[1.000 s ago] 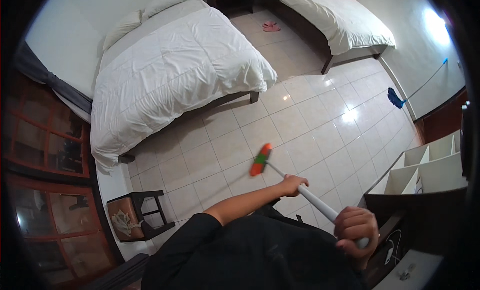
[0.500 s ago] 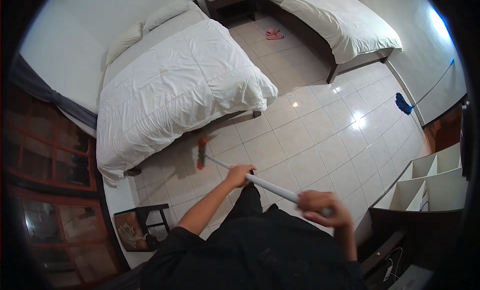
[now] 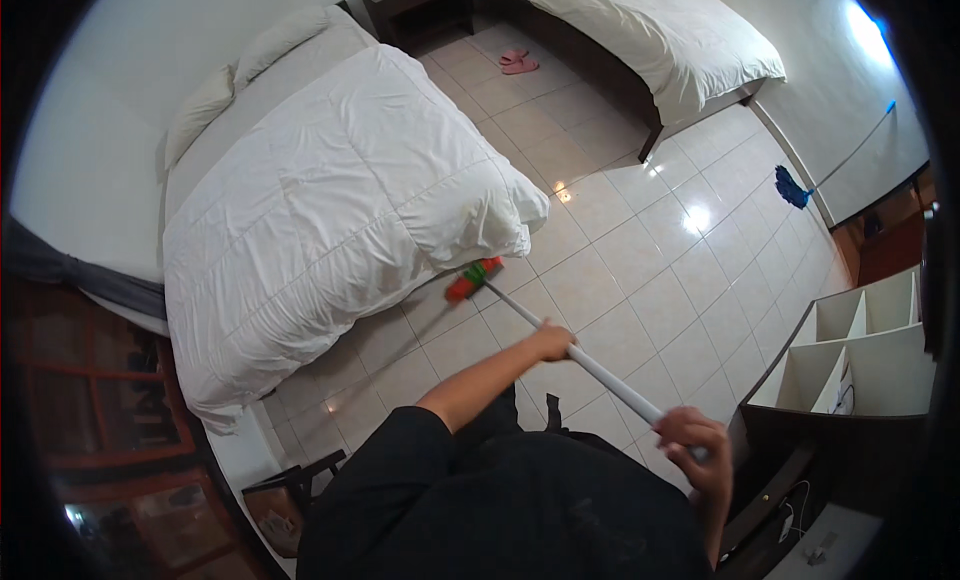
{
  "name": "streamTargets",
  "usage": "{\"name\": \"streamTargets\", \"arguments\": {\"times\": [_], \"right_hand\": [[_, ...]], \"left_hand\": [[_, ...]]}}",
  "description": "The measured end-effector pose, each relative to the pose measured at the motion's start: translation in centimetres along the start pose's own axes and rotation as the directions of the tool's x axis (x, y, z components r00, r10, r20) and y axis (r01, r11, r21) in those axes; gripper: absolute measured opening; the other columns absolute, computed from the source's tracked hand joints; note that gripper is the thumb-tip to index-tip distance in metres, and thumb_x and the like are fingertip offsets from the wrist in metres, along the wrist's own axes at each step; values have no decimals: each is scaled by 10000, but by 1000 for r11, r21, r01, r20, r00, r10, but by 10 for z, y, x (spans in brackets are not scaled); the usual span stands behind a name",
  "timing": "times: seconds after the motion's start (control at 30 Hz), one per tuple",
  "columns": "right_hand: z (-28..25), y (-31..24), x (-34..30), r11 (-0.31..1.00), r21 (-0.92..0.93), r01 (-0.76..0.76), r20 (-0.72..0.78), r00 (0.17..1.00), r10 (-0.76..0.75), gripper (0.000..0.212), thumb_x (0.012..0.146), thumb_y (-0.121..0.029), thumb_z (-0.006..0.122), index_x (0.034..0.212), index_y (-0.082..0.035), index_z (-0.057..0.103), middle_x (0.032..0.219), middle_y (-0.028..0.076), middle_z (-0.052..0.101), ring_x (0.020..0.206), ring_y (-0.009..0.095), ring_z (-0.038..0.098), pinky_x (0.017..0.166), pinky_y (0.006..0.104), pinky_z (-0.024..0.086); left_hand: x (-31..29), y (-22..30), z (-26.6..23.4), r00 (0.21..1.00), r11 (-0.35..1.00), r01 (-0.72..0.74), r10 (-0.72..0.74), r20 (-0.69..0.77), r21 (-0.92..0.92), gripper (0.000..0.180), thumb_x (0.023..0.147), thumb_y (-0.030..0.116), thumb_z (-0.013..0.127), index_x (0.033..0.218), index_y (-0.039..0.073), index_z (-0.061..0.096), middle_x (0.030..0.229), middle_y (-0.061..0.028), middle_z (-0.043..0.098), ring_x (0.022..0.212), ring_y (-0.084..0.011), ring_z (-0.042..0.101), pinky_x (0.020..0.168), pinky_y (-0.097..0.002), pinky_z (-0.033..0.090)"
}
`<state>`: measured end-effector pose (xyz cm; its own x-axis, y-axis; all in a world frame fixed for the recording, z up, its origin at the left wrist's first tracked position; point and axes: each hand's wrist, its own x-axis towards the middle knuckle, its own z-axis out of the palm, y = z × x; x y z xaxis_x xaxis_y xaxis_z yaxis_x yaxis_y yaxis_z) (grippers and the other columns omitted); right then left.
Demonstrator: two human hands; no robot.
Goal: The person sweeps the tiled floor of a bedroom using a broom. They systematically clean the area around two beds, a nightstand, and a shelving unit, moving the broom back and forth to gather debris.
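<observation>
A broom (image 3: 515, 305) with a pale handle slants across the floor in front of me. Its red-and-green bristle head rests on the tiles at the edge of the bed (image 3: 340, 180), close under the hanging white duvet. My left hand (image 3: 553, 340) is wrapped round the middle of the handle. Near the handle's upper end, my right hand (image 3: 695, 440) grips it, fingers curled over the top. The head is slightly blurred.
A second bed (image 3: 650, 40) stands beyond, with pink slippers (image 3: 518, 61) on the floor between. A blue mop (image 3: 793, 187) leans on the right wall. White shelving (image 3: 840, 360) stands at right, a small dark chair (image 3: 275, 515) lower left, a dark nightstand (image 3: 415, 8) at the back.
The broom head has moved right and away from me, to the bed's near corner. Both hands have shifted right with the handle, still holding it. The view has turned slightly.
</observation>
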<state>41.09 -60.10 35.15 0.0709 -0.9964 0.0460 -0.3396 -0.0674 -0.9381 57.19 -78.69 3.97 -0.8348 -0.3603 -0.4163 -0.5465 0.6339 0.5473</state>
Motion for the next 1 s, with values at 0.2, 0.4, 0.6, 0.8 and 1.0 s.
{"name": "streamTargets", "arguments": {"times": [0.2,0.4,0.6,0.8,1.0], "right_hand": [[-32,-92,-2,952,-161,260,1,965,-263,234,736,-210,640,581,-50,570,610,68,583,597,181,606,669,317,476],[-52,-128,8,824,7,567,250,797,-550,294,818,-250,615,579,-86,565,576,19,582,568,134,602,651,271,499],[6,-43,31,887,400,231,-255,958,-134,329,769,-143,571,504,26,472,528,118,482,521,241,501,653,387,440],[-8,-81,37,977,164,137,-117,986,-119,235,752,-69,601,549,24,528,545,105,501,580,231,534,646,336,440],[-20,-89,76,926,-207,315,134,947,-292,337,761,-207,669,530,-50,481,505,57,494,506,183,545,564,321,460]], "left_hand": [[-5,106,-24,933,916,-359,352,-69,-179,230,736,378,615,786,154,598,771,-64,618,823,-249,596,898,-557,286],[-60,117,-86,858,856,-513,509,-77,-62,215,692,345,646,775,154,591,684,-49,594,736,-244,596,855,-453,349],[-70,19,-69,987,978,-153,146,-61,-139,143,679,204,597,816,165,613,765,-63,627,773,-268,597,721,-417,408],[-24,47,-55,945,930,-328,319,-76,-169,165,685,189,600,849,170,612,822,-76,628,833,-266,591,705,-430,412],[47,107,-81,828,769,-556,478,-294,-316,137,779,253,589,833,129,611,703,-100,620,677,-298,601,609,-380,452]]}}
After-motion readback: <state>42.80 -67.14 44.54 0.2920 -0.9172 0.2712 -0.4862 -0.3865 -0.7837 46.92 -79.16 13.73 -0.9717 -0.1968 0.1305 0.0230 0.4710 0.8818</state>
